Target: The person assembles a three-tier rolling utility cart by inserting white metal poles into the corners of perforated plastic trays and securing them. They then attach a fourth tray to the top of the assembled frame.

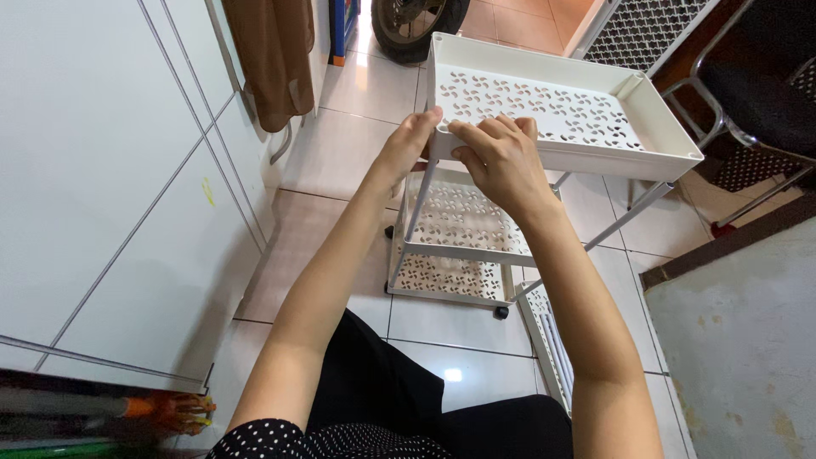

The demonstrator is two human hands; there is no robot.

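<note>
A white plastic tray [654,127] with leaf-shaped cut-outs tops a wheeled shelf cart. Two more perforated shelves, the middle shelf [463,223] and the bottom shelf [442,276], sit below it on thin grey poles [418,204]. My left hand [410,143] presses against the top tray's near left corner, fingers on its rim. My right hand [500,157] grips the same near edge just to the right, fingers curled over the rim. The tray looks slightly tilted on the poles.
White cabinet doors [102,187] fill the left. A brown cloth [276,55] hangs from them. A tyre [416,25] stands at the back, a black metal chair [756,102] at the right. Another white panel [548,340] with loose poles lies on the tiled floor.
</note>
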